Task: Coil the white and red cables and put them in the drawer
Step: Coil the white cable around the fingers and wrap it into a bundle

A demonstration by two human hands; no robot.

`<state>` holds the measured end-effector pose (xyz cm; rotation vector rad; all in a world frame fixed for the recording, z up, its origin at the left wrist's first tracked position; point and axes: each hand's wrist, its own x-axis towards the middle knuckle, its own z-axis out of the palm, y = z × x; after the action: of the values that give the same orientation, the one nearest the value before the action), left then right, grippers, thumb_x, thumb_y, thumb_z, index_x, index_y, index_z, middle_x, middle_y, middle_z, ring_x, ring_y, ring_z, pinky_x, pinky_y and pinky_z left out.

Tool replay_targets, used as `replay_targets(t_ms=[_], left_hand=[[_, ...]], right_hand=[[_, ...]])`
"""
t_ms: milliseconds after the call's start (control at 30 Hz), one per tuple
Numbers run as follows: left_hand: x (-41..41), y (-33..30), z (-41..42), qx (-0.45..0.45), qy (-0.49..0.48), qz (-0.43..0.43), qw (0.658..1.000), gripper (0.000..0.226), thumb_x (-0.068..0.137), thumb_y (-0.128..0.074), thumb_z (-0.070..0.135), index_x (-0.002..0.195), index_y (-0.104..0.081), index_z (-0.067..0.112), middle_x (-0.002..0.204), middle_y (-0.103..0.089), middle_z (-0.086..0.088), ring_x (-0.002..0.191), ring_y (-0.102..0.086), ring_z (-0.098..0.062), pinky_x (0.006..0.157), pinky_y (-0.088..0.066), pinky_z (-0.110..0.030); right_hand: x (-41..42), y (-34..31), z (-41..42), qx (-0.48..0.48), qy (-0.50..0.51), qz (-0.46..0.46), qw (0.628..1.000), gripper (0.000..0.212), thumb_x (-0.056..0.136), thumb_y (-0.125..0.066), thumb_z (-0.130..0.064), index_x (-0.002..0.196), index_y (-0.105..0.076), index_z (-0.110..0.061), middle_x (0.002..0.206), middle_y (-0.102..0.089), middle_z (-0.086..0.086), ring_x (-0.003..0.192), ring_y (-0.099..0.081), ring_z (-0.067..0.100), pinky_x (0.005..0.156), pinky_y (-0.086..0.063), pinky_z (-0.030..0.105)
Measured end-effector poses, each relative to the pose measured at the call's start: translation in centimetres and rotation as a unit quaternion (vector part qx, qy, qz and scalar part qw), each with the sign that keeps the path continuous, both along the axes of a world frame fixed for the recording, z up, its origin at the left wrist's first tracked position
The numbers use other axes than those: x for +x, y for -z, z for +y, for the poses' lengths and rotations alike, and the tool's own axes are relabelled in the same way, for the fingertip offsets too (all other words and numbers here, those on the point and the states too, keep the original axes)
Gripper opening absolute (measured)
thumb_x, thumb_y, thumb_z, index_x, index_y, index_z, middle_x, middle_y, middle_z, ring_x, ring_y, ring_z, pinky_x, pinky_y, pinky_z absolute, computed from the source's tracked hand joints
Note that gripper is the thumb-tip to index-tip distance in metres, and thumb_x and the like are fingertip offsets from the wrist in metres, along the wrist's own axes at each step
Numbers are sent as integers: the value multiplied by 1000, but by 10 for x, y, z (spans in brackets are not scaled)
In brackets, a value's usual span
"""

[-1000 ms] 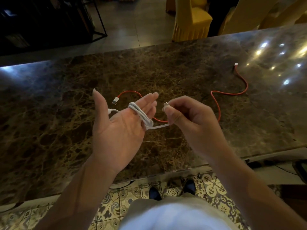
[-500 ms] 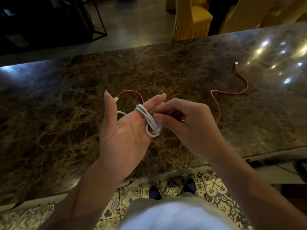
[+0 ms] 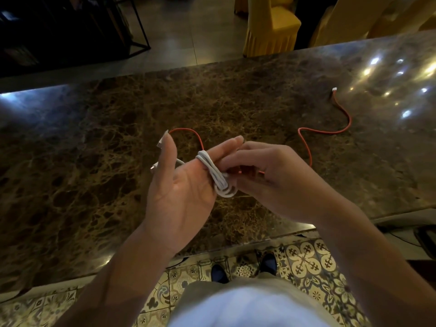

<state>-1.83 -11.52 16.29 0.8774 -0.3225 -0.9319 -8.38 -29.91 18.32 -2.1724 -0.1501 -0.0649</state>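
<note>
Lying loose on the marble counter (image 3: 118, 161), red cable (image 3: 330, 132) passes behind open left hand (image 3: 181, 192); right hand (image 3: 266, 175) pinches white cable (image 3: 218, 178)

White cable (image 3: 215, 177) coiled round fingers; red cable (image 3: 324, 131) sprawls loose on counter.

The right hand (image 3: 264, 175) covers the free end of the white cable (image 3: 218, 178) at the coil, so whether its fingers pinch it cannot be told. The red cable (image 3: 306, 147) vanishes behind both hands; its plug beside the left hand's (image 3: 181, 194) thumb is partly hidden. Both forearms run off the bottom edge.
</note>
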Motion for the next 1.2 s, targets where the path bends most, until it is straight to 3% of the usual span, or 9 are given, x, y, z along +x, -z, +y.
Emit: replay_targets(t_ms=[167, 267, 367, 500, 600, 733, 833, 933, 1200], left_hand=[[-3, 0, -3, -11, -9, 37, 999, 93, 92, -42, 67, 156, -38, -1, 145, -58, -13, 125, -60, -19, 104, -48, -30], [-5, -6, -7, -46, -24, 49, 997, 92, 94, -40, 64, 155, -36, -4, 142, -55, -16, 121, -59, -21, 103, -45, -31], [-9, -7, -8, -45, -36, 70, 996, 94, 91, -50, 64, 156, -36, -2, 137, -62, -13, 122, -64, -18, 101, -51, -28], [-16, -1, -6, -59, -30, 100, 993, 94, 91, -58, 62, 154, -39, -5, 139, -59, -17, 130, -58, -24, 107, -49, -30], [-20, -1, -8, -80, -22, 109, 991, 93, 92, -61, 60, 154, -38, -6, 139, -53, -19, 132, -50, -27, 113, -43, -33], [-11, -6, -3, -82, -41, 101, 991, 101, 91, -42, 72, 158, -31, -4, 154, -40, -20, 147, -34, -32, 127, -22, -40], [-1, -8, 3, -69, -79, 84, 991, 104, 90, -36, 76, 158, -31, -1, 165, -38, -15, 156, -31, -29, 129, -16, -42], [0, -7, 4, -65, -83, 83, 991, 104, 88, -37, 77, 159, -31, 0, 166, -38, -15, 156, -32, -29, 129, -18, -42], [-2, -9, -6, -54, -31, 90, 994, 105, 86, -42, 77, 157, -37, 0, 169, -23, -21, 148, -32, -30, 126, -25, -36]], right_hand=[[8, -5, -9, -63, -79, -36, 994, 31, 92, -73, 0, 117, -78, -16, 119, -72, -4, 113, -68, 12, 94, -57, 38], [10, -2, -3, 98, 4, -39, 994, 29, 86, -78, -3, 111, -72, -17, 105, -76, 2, 97, -73, 19, 86, -61, 44], [7, 10, 6, 278, 102, -40, 954, 27, 80, -82, -6, 96, -63, -15, 91, -74, 12, 82, -73, 22, 74, -60, 38], [1, 28, 19, 305, 172, -27, 936, 19, 81, -84, -2, 93, -72, -9, 89, -76, 8, 80, -74, 19, 69, -58, 25], [-3, 32, 28, 297, 224, -70, 926, 11, 84, -83, -10, 91, -74, -13, 86, -78, 6, 77, -76, 21, 65, -59, 29], [-12, 26, 29, 375, 180, -81, 906, 21, 96, -70, -11, 116, -67, -5, 103, -78, 12, 91, -77, 26, 74, -63, 36], [-21, 31, 24, 294, 185, -98, 933, 31, 92, -76, -16, 121, -66, -10, 112, -73, 5, 99, -73, 27, 83, -63, 48], [-23, 35, 27, 135, 189, -125, 965, 35, 88, -81, -33, 118, -73, -17, 107, -71, -2, 91, -69, 20, 75, -58, 36], [-13, 20, 33, 122, 135, -107, 978, 46, 87, -80, -28, 130, -70, -13, 105, -66, -13, 95, -65, 3, 79, -48, 12]])
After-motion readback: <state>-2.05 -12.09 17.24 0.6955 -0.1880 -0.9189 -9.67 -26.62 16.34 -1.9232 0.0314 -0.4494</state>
